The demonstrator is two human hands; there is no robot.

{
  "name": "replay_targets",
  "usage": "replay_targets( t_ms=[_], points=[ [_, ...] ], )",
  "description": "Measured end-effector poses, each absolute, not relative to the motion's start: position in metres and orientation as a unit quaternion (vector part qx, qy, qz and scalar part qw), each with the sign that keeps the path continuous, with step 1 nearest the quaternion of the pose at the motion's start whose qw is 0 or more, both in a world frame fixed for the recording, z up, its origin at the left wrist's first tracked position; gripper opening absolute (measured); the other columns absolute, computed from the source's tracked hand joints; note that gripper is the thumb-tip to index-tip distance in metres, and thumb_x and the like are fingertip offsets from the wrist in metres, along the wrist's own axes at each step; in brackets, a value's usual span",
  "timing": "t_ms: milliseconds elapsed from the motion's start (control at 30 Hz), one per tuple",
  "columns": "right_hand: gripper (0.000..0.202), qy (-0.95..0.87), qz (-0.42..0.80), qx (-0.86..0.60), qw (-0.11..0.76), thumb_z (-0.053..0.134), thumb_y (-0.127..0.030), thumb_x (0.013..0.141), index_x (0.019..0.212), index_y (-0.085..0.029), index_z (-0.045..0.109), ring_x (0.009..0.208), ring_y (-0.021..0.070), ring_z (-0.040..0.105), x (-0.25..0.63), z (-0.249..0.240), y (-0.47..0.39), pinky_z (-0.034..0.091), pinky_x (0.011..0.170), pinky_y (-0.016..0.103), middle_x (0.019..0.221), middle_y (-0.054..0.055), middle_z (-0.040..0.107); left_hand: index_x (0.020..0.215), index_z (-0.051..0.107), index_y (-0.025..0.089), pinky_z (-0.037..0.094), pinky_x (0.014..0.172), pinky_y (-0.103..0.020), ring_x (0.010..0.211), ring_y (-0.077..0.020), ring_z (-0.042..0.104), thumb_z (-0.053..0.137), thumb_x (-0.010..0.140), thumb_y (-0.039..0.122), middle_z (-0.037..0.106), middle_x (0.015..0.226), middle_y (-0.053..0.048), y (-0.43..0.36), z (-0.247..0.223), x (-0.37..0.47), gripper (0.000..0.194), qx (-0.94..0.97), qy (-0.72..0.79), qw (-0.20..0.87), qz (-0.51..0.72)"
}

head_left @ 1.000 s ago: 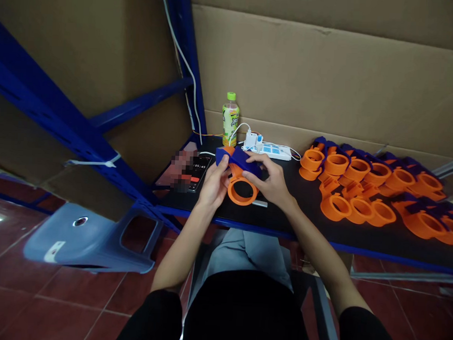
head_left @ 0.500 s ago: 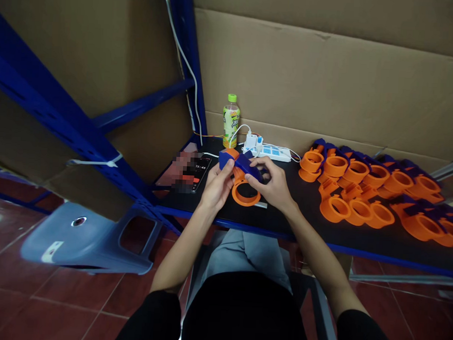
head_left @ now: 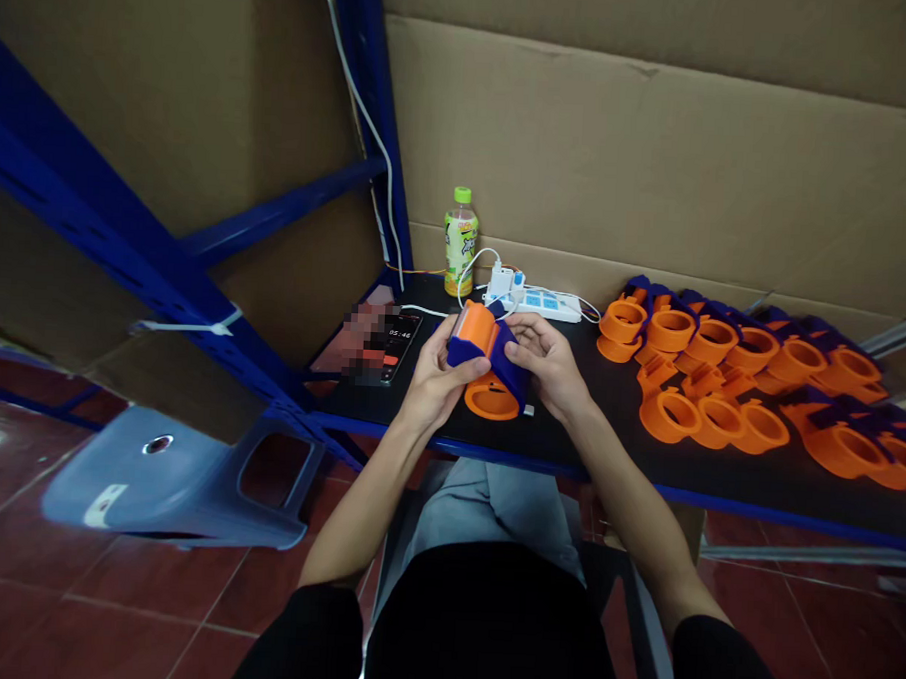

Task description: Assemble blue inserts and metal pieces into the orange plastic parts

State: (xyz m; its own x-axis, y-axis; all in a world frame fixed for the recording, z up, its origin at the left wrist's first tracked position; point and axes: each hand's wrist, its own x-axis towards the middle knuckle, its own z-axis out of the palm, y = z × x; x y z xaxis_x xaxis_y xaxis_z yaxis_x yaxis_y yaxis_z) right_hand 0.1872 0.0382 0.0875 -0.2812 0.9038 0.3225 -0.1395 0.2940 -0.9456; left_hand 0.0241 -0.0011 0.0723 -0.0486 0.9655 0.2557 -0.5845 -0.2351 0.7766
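Between my hands is an orange plastic part (head_left: 480, 328) with a ring at its lower end and dark blue pieces on its sides. My left hand (head_left: 437, 377) grips its left side, the thumb pressed on the blue piece near the front. My right hand (head_left: 546, 362) pinches the blue piece (head_left: 512, 375) on the right side between thumb and fingers. Just beyond the ring, a small pale metal end (head_left: 529, 411) shows on the black tabletop (head_left: 591, 426).
Rows of similar orange ring parts (head_left: 715, 341) stand on the right. A power strip (head_left: 549, 304) with chargers and a bottle (head_left: 461, 245) are behind my hands. A phone (head_left: 393, 347) lies left. A blue stool (head_left: 154, 467) stands on the floor beside the blue rack post (head_left: 128, 215).
The held part has been turned, so its orange upper face now shows and the right blue piece sits along the side of the ring. Both hands have shifted their grip.
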Motion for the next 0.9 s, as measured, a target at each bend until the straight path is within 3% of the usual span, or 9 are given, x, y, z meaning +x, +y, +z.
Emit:
replay_targets(
  t_ms=[133, 267, 433, 533, 633, 700, 767, 833, 900],
  points=[
    [0.058, -0.604, 0.553, -0.306, 0.486, 0.092, -0.058, 0.066, 0.104, -0.024, 0.064, 0.093, 0.0175, 0.068, 0.188, 0.088, 0.035, 0.060, 0.086, 0.030, 0.100, 0.004, 0.071, 0.129, 0.070, 0.027, 0.055, 0.107, -0.042, 0.124, -0.0321, 0.069, 0.100, 0.057, 0.036, 0.075, 0.123, -0.009, -0.002, 0.069, 0.022, 0.078, 0.405, 0.239, 0.565, 0.678],
    [0.052, -0.602, 0.567, -0.299, 0.476, 0.092, -0.054, 0.067, 0.098, -0.022, 0.065, 0.092, 0.0169, 0.069, 0.191, 0.091, 0.037, 0.060, 0.085, 0.030, 0.099, 0.003, 0.071, 0.125, 0.072, 0.027, 0.056, 0.106, -0.042, 0.121, -0.0321, 0.070, 0.099, 0.061, 0.038, 0.074, 0.123, -0.009, -0.002, 0.067, 0.021, 0.071, 0.438, 0.235, 0.555, 0.666],
    [0.049, -0.623, 0.534, -0.308, 0.481, 0.088, -0.060, 0.072, 0.094, -0.022, 0.067, 0.092, 0.0175, 0.070, 0.193, 0.089, 0.044, 0.060, 0.086, 0.031, 0.101, 0.004, 0.073, 0.120, 0.073, 0.027, 0.054, 0.109, -0.041, 0.124, -0.0317, 0.068, 0.098, 0.063, 0.037, 0.073, 0.127, -0.008, -0.005, 0.070, 0.020, 0.063, 0.478, 0.261, 0.540, 0.642],
    [0.044, -0.656, 0.458, -0.323, 0.507, 0.079, -0.062, 0.083, 0.099, -0.022, 0.070, 0.094, 0.0189, 0.070, 0.193, 0.087, 0.039, 0.060, 0.089, 0.035, 0.104, 0.005, 0.073, 0.114, 0.075, 0.024, 0.054, 0.106, -0.035, 0.119, -0.0281, 0.070, 0.099, 0.063, 0.035, 0.075, 0.118, -0.006, -0.005, 0.073, 0.023, 0.058, 0.456, 0.278, 0.527, 0.661],
    [0.041, -0.730, 0.275, -0.346, 0.521, 0.067, -0.057, 0.096, 0.123, -0.026, 0.072, 0.110, 0.0234, 0.067, 0.196, 0.084, 0.021, 0.056, 0.103, 0.044, 0.120, 0.008, 0.071, 0.100, 0.075, 0.023, 0.055, 0.096, -0.027, 0.098, -0.0178, 0.072, 0.098, 0.066, 0.034, 0.074, 0.095, 0.000, 0.000, 0.073, 0.029, 0.043, 0.385, 0.282, 0.519, 0.709],
    [0.064, -0.801, 0.144, -0.347, 0.466, 0.074, -0.054, 0.092, 0.149, -0.029, 0.058, 0.128, 0.0298, 0.060, 0.199, 0.079, 0.004, 0.050, 0.114, 0.053, 0.140, 0.012, 0.063, 0.093, 0.073, 0.021, 0.055, 0.092, -0.024, 0.086, -0.0125, 0.070, 0.096, 0.070, 0.035, 0.073, 0.088, 0.002, 0.004, 0.072, 0.034, 0.035, 0.339, 0.268, 0.531, 0.729],
    [0.094, -0.853, 0.045, -0.348, 0.387, 0.083, -0.046, 0.087, 0.167, -0.030, 0.035, 0.142, 0.0354, 0.050, 0.203, 0.071, -0.011, 0.044, 0.119, 0.059, 0.157, 0.015, 0.051, 0.090, 0.072, 0.020, 0.055, 0.091, -0.024, 0.083, -0.0105, 0.070, 0.094, 0.074, 0.036, 0.074, 0.089, 0.002, 0.007, 0.068, 0.038, 0.032, 0.313, 0.254, 0.548, 0.733],
    [0.102, -0.870, -0.020, -0.351, 0.347, 0.078, -0.032, 0.092, 0.173, -0.028, 0.016, 0.148, 0.0353, 0.045, 0.209, 0.062, -0.021, 0.044, 0.120, 0.057, 0.163, 0.016, 0.043, 0.092, 0.072, 0.019, 0.055, 0.092, -0.026, 0.084, -0.0111, 0.071, 0.093, 0.075, 0.037, 0.075, 0.092, 0.001, 0.008, 0.064, 0.043, 0.033, 0.308, 0.253, 0.564, 0.723],
    [0.099, -0.868, -0.048, -0.353, 0.346, 0.069, -0.024, 0.097, 0.174, -0.028, 0.008, 0.149, 0.0326, 0.045, 0.222, 0.057, -0.027, 0.045, 0.121, 0.053, 0.163, 0.016, 0.043, 0.101, 0.072, 0.021, 0.055, 0.095, -0.029, 0.093, -0.0137, 0.073, 0.094, 0.075, 0.038, 0.076, 0.099, 0.000, 0.009, 0.059, 0.047, 0.038, 0.320, 0.255, 0.585, 0.700]
  ],
)
